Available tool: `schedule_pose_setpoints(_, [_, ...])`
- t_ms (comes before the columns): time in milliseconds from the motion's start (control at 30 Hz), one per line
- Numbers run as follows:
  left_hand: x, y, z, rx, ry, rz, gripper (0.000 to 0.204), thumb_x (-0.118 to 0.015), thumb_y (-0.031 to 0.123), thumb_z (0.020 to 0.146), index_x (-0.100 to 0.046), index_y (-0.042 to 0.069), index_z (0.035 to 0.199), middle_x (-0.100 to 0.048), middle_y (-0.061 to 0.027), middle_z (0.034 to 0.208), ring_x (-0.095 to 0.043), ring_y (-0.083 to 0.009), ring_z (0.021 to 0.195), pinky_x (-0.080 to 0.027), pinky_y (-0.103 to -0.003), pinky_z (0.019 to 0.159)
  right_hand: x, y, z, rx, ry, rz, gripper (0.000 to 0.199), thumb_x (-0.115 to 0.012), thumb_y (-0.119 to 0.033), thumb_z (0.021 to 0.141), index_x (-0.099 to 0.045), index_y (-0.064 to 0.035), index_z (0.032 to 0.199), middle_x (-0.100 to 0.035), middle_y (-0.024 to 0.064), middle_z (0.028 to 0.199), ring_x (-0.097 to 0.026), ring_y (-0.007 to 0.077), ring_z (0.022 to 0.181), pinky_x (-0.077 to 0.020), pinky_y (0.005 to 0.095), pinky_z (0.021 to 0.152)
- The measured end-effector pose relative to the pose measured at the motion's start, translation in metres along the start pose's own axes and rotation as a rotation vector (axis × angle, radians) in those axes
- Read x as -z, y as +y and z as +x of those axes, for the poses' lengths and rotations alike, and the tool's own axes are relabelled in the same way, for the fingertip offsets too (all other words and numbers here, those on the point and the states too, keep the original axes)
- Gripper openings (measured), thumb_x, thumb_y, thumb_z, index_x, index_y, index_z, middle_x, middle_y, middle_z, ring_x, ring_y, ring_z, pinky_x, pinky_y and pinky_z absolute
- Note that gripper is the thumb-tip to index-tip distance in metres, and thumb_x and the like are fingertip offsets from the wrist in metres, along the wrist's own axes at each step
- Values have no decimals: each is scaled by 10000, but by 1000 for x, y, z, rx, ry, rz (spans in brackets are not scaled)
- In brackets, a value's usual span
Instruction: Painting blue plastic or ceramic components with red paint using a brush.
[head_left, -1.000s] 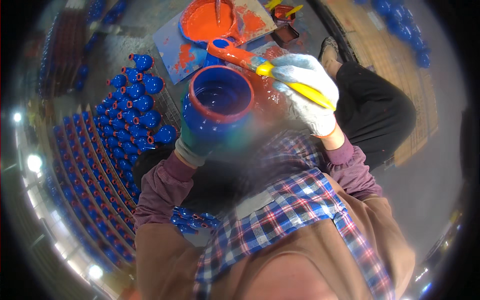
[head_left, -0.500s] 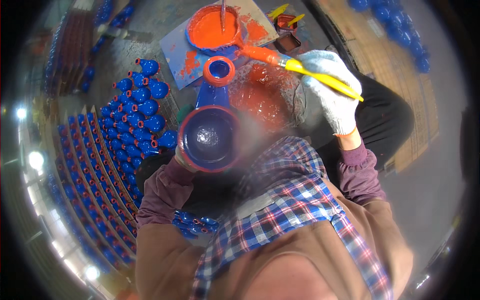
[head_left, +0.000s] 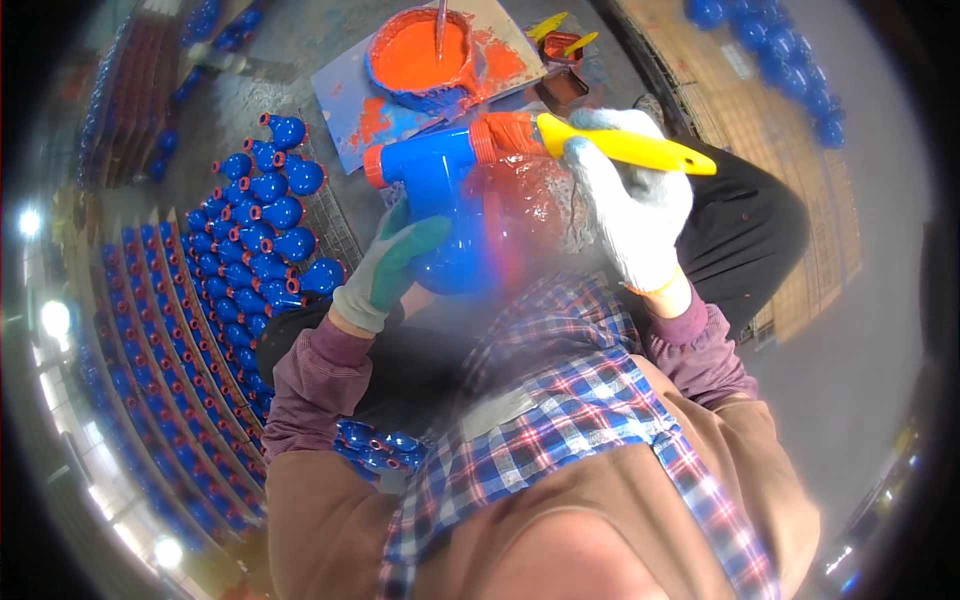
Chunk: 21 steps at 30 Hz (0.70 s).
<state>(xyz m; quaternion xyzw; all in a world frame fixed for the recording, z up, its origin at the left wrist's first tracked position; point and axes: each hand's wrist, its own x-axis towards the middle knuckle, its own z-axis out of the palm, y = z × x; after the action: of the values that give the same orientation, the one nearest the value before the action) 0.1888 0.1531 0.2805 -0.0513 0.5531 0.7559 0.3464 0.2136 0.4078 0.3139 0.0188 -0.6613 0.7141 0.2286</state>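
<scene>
Long rows of blue, red-rimmed pieces (head_left: pixel 170 345) fill the left side. Wooden platform (head_left: pixel 720 110) on the right, more blue pieces (head_left: pixel 790 72) along its far end. Black-trousered leg (head_left: pixel 755 215) lies between right hand and platform. Plaid apron (head_left: pixel 540 410) below. Heap of blue pieces (head_left: pixel 266 187) just left of the left hand. Paint-spattered board (head_left: pixel 345 110) ahead, partly covered by a bucket (head_left: pixel 425 50) of orange-red paint, a stick (head_left: pixel 440 28) in it. Blue fitting (head_left: pixel 440 190) sits between the hands, hiding part of a red-smeared surface (head_left: pixel 540 195); its lower end is blurred. Gloved left hand (head_left: pixel 395 260) grips its side. Gloved right hand (head_left: pixel 635 195) is closed around a yellow-handled brush (head_left: pixel 630 148), bristles at the fitting's right red end. Small red pot (head_left: pixel 562 46) beyond.
</scene>
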Motion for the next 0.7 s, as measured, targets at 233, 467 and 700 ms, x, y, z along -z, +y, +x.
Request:
schedule_pose_setpoints(233, [-17,19,-1,-548,168,939,628,-868,307,671,-577,31,1154,-601,-95,1081,-657,-246,855,-537,-369,707,21,-10,21,-24,29,-238,225,-648,-72,927,-621,25,1127,-676,77,970,-651,136,884,-516,258,796])
schedule_pose_setpoints(467, [-19,18,2,-847,160,1347,694,-869,358,622,-540,71,1161,-566,-123,1032,-623,-334,839,-528,-421,674,21,5,51,62,-276,-376,255,-655,-160,932,-621,27,1102,-693,128,937,-679,200,845,-525,294,771])
schedule_pose_setpoints(700, [-19,7,3,-717,237,1268,693,-867,368,633,-534,77,1167,-554,-126,1041,-625,-346,868,-524,-440,711,16,-4,28,299,-243,-574,243,-687,-169,898,-636,12,1052,-685,131,909,-670,257,763,-518,309,692])
